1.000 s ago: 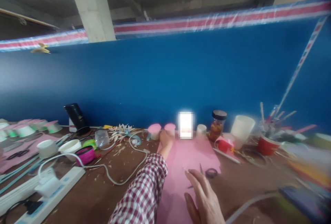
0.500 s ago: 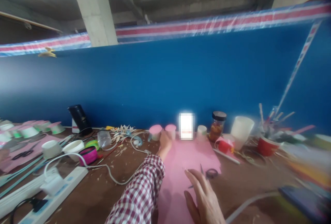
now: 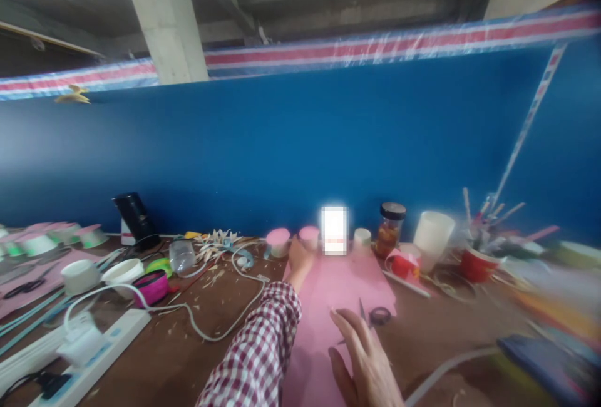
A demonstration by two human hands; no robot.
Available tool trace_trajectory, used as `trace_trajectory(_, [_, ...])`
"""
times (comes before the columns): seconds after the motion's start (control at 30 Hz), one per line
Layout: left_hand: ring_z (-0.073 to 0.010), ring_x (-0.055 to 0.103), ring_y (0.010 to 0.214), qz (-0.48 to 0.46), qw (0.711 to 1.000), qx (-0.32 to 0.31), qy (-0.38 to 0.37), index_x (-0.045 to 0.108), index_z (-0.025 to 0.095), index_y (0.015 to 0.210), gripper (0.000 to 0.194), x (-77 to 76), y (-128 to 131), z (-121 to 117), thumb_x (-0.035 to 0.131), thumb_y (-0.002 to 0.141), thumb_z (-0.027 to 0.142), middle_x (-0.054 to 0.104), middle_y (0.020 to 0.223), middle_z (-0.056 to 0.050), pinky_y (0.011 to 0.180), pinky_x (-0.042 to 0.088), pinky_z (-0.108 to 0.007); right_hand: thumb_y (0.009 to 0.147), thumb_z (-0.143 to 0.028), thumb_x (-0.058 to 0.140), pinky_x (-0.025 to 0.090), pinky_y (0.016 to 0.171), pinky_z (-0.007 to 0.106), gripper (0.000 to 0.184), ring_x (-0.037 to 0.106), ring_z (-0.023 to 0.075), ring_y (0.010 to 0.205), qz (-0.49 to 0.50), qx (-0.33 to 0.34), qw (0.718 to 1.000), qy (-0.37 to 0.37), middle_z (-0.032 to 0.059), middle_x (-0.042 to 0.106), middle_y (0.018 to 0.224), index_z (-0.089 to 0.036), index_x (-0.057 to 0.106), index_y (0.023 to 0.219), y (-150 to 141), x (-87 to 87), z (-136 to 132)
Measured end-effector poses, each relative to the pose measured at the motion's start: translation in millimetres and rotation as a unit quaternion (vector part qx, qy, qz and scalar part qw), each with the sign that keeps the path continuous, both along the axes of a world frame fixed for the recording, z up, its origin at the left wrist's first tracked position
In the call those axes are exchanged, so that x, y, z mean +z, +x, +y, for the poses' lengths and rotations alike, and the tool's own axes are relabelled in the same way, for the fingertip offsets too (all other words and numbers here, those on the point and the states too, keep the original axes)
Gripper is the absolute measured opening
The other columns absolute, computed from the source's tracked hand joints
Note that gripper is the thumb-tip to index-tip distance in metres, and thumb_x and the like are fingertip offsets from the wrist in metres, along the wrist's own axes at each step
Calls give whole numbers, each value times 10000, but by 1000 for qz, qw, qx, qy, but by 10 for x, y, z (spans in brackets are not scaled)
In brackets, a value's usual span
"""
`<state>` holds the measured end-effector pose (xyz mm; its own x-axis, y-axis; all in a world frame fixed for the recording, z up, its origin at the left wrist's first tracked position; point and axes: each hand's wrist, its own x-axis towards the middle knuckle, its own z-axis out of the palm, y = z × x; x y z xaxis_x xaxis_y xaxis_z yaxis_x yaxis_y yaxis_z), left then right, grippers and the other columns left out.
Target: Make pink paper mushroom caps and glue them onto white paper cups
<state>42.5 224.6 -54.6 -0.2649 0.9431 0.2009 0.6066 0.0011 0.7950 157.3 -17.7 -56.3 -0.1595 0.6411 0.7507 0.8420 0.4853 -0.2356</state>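
My left hand point(image 3: 300, 261), at the end of a checked sleeve, reaches to the back of the table. Its fingers are closed against the side of a small white cup with a pink round top point(image 3: 308, 237); the fingertips are partly hidden. Just left of it stands a similar pink-topped cup point(image 3: 278, 243). Over the pink sheet point(image 3: 323, 291) hovers my right hand point(image 3: 364, 357), fingers apart and holding nothing. Beneath and beside its fingers lie dark-handled scissors point(image 3: 379, 315).
A bright blurred screen point(image 3: 335, 230) stands against the blue partition point(image 3: 282, 144). To its right are a small pale cup point(image 3: 362, 240), a dark-lidded jar point(image 3: 390, 228) and a red tool pot point(image 3: 477, 264). A power strip point(image 3: 94, 360) and white cable point(image 3: 197, 330) lie left.
The view has turned slightly to the right, so the table's things sit a little farther left. Both hands keep nearly the same pose.
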Motion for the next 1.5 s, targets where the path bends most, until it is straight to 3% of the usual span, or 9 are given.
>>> trace_trajectory(0.3, [-214, 570, 992, 74, 996, 14, -42, 519, 153, 1170, 358, 140, 39, -83, 537, 861, 333, 550, 1169, -98, 825, 492, -425, 868, -235, 415, 565, 755, 359, 430, 615, 245, 991, -4, 3, 1000, 1, 135, 576, 1161, -175, 428, 1294, 1, -1, 16])
trace_trajectory(0.57, [-220, 559, 1017, 99, 994, 39, -25, 523, 157, 1164, 351, 69, 47, -56, 530, 863, 338, 546, 1180, -95, 849, 476, -444, 860, -221, 412, 570, 738, 347, 411, 630, 241, 962, -7, 2, 1000, 6, 138, 594, 1136, -165, 458, 1264, -20, 37, 11])
trace_trajectory(0.73, [-321, 532, 1092, 79, 996, 25, 40, 429, 86, 1226, 766, 14, 7, -57, 743, 629, 449, 558, 1160, -200, 886, 434, -432, 846, -201, 434, 572, 750, 346, 400, 635, 240, 961, -20, 4, 1000, -3, 144, 611, 1116, -146, 480, 1239, -15, 126, -27])
trace_trajectory(0.8, [-331, 520, 1117, 78, 994, 16, 75, 388, 77, 1251, 839, 16, -1, -73, 732, 610, 495, 541, 1189, -221, 892, 431, -423, 841, -197, 443, 572, 754, 337, 402, 637, 235, 959, -23, 7, 1000, -11, 141, 614, 1116, -148, 483, 1238, -12, 156, -36])
trace_trajectory(0.9, [-317, 469, 1184, 99, 986, -10, 135, 379, 97, 1262, 764, 56, 7, -92, 666, 681, 502, 506, 1252, -203, 939, 402, -432, 846, -209, 434, 571, 754, 339, 405, 634, 235, 964, -13, 5, 1000, -6, 140, 608, 1123, -153, 477, 1245, -10, 128, -23])
trace_trajectory(1.07, [-299, 392, 1260, 163, 964, -56, 202, 457, 144, 1231, 567, 146, 57, -47, 645, 737, 349, 484, 1318, -161, 1031, 299, -452, 858, -221, 418, 560, 776, 347, 430, 617, 239, 994, -5, 5, 1000, -8, 136, 589, 1148, -170, 448, 1284, -8, 5, 16])
trace_trajectory(1.27, [-290, 441, 1226, 220, 952, -83, 197, 543, 141, 1173, 459, 165, 71, 40, 631, 751, 297, 569, 1236, -154, 1031, 303, -413, 864, -212, 401, 556, 776, 348, 436, 614, 238, 992, 1, 12, 1000, -13, 140, 588, 1145, -161, 437, 1296, -14, 13, 3])
trace_trajectory(1.5, [-253, 432, 1242, 252, 949, -91, 164, 554, 184, 1176, 381, 184, 67, 24, 560, 804, 267, 542, 1282, -117, 1049, 295, -376, 861, -221, 407, 556, 771, 332, 443, 619, 237, 986, 3, 16, 1000, -15, 132, 590, 1145, -176, 446, 1299, -10, 49, -1])
